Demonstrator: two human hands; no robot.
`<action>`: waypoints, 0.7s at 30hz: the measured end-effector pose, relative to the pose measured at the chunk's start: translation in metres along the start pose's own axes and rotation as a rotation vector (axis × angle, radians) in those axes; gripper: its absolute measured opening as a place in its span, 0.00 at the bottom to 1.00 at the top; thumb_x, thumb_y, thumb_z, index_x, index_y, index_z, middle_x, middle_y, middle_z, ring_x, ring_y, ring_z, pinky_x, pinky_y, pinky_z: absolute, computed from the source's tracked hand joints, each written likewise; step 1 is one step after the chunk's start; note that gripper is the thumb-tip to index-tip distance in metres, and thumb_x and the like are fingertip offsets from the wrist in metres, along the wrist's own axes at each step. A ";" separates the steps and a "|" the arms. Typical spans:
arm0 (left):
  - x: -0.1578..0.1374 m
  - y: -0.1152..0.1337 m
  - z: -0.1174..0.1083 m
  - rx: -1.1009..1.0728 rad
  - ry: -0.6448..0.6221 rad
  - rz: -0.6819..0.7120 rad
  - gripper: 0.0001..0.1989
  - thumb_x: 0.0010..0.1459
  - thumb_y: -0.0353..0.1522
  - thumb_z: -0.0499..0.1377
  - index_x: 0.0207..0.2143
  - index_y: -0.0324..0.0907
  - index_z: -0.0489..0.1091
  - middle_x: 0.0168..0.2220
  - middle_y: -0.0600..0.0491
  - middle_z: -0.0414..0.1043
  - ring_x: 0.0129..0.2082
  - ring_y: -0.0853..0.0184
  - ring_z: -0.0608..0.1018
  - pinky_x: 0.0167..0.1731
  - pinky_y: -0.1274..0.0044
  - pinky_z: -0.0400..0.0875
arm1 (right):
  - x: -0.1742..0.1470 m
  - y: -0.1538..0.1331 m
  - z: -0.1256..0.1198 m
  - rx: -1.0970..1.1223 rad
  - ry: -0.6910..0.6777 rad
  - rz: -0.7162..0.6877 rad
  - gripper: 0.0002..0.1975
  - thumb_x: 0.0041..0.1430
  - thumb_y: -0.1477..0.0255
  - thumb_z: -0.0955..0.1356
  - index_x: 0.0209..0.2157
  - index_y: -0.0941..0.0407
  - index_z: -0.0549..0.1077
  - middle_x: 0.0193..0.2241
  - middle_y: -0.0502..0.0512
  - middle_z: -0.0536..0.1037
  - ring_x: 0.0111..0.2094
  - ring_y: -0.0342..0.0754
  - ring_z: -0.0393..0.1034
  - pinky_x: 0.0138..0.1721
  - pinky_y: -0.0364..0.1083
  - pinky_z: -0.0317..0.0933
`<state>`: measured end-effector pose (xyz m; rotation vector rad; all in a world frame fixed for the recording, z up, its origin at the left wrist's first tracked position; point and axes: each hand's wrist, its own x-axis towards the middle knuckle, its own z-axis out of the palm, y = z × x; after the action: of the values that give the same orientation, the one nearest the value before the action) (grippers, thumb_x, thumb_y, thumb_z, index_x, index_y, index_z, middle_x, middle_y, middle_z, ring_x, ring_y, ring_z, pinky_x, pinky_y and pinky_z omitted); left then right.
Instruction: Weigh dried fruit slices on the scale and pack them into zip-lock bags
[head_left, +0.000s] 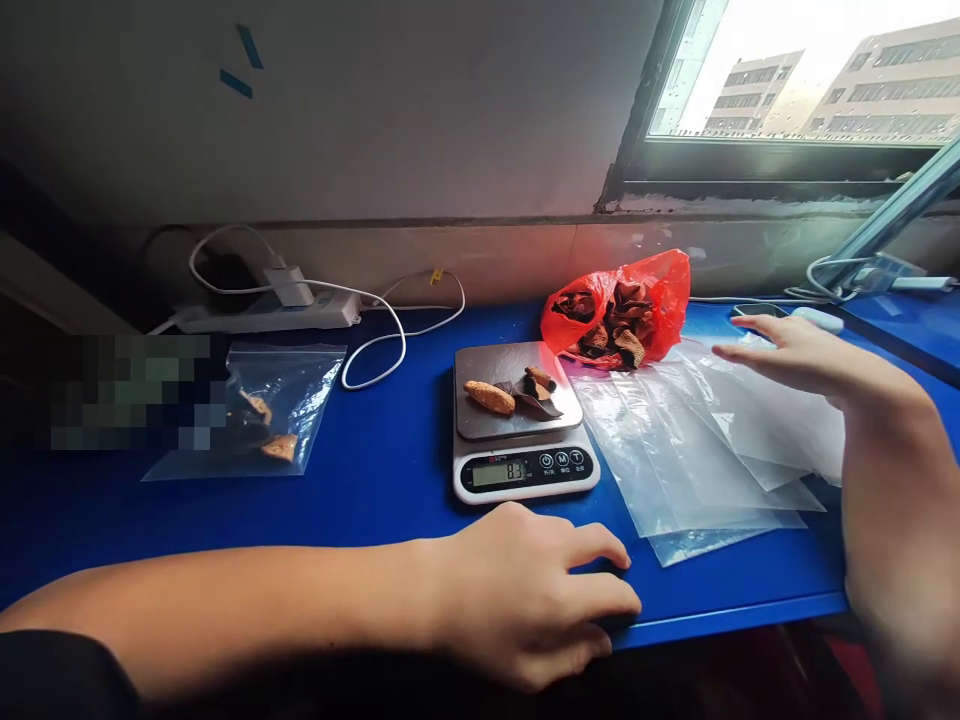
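Observation:
A small digital kitchen scale (pixel 525 470) stands on the blue table, its display reading about 8.3. Several dried brown pieces, among them an oblong tan one (pixel 490 397), lie on its steel plate. In front of the scale, at the table's near edge, rests my left hand (pixel 536 590), fingers apart and holding nothing. My right hand (pixel 802 355) is stretched out over a spread of clear plastic bags (pixel 690 460), its fingers extended with nothing in them. Behind those bags a red plastic bag (pixel 664 310) gapes, showing dark dried pieces inside.
To the left lies a zip bag (pixel 300 400) with a few dried pieces. A white power strip (pixel 315 312) with a plugged-in charger and looping white cable (pixel 397 350) runs along the wall. A window (pixel 795 90) is at the back right.

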<state>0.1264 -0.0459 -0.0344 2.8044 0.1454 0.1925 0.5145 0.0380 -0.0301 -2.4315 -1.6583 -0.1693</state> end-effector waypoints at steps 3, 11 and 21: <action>0.000 0.000 -0.001 -0.019 -0.012 -0.006 0.13 0.61 0.35 0.56 0.48 0.44 0.69 0.55 0.53 0.68 0.39 0.67 0.78 0.27 0.76 0.72 | 0.006 0.010 0.013 0.133 -0.255 -0.019 0.34 0.57 0.58 0.70 0.61 0.58 0.65 0.59 0.71 0.65 0.58 0.58 0.62 0.45 0.49 0.58; 0.000 -0.001 0.001 -0.005 0.029 0.011 0.13 0.60 0.35 0.58 0.47 0.45 0.68 0.54 0.52 0.69 0.38 0.67 0.78 0.24 0.77 0.69 | 0.011 -0.008 0.023 0.074 -0.203 0.045 0.39 0.51 0.48 0.68 0.55 0.64 0.70 0.51 0.78 0.69 0.49 0.62 0.66 0.40 0.52 0.55; 0.000 0.000 0.001 0.000 0.019 0.002 0.13 0.60 0.35 0.57 0.47 0.44 0.69 0.54 0.53 0.68 0.37 0.67 0.78 0.24 0.75 0.69 | 0.002 -0.026 0.020 0.016 -0.057 0.205 0.25 0.54 0.62 0.65 0.48 0.64 0.72 0.42 0.75 0.74 0.43 0.59 0.68 0.33 0.50 0.53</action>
<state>0.1261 -0.0457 -0.0353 2.8038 0.1477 0.2196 0.4906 0.0539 -0.0463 -2.5962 -1.4124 -0.0560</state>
